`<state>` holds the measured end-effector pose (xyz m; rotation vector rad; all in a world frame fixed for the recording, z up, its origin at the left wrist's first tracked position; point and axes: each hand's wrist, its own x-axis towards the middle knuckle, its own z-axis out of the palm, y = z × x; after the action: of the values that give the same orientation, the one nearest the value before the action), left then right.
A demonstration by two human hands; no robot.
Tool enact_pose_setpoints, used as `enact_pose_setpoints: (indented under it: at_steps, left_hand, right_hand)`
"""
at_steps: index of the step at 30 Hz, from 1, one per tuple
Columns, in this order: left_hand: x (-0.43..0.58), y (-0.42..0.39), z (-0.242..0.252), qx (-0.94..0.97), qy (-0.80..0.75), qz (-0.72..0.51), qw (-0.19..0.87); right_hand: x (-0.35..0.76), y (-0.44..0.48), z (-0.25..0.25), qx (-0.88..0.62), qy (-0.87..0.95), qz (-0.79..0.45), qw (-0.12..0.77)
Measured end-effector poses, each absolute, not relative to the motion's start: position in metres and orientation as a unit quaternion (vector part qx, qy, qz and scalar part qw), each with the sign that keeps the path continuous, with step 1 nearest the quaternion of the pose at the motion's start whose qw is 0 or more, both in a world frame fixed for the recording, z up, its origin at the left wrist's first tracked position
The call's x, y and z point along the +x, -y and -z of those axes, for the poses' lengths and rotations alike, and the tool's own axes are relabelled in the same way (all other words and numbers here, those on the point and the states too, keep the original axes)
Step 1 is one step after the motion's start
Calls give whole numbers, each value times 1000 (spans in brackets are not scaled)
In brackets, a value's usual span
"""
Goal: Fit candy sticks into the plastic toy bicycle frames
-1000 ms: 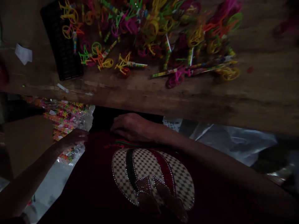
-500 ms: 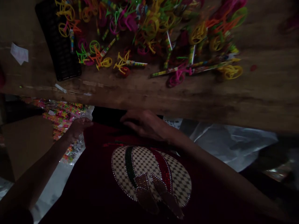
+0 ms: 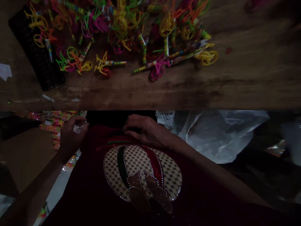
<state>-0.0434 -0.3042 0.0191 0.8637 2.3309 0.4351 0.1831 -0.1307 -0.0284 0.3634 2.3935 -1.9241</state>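
Note:
Below the table edge, my left hand [image 3: 70,135] is curled round a small clear wrapper, close to the packed bundles of coloured toys [image 3: 56,125] at my left side. My right hand [image 3: 144,130] rests on the front of my dark red shirt [image 3: 141,175], fingers bent and pressed onto the cloth, with nothing visible in them. On the wooden table [image 3: 235,81] above lies a heap of bright plastic bicycle toys on sticks [image 3: 122,28], out of reach of both hands.
A black perforated tray [image 3: 39,59] lies at the table's left, partly under toys. A scrap of white paper [image 3: 5,71] sits at the far left. Crumpled clear plastic sheeting [image 3: 218,135] fills the space under the table to my right. A brown cardboard surface [image 3: 25,153] lies low left.
My left hand has lifted from the bundles and closed on a clear wrapper. My right hand slid slightly right on the shirt. The view has shifted, moving the table contents left.

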Motion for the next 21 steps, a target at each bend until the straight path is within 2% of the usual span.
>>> enact_pose_setpoints:
  at_steps: [4,6,11,21]
  left_hand:
    - [-29,282,-26,405,-747,-150,505]
    - [-25,277,-21,440,-701,-148,541]
    - [-23,275,-11,501,-665,-118,541]
    - [-13,266,-20,494,-687,-76,527]
  right_hand:
    - [171,129,23,81,-792,600,81]
    - [165,125,18,64,-793,593,125]
    - [157,126,10,77,-796,574,176]
    - [157,135,20,145,-755,631,99]
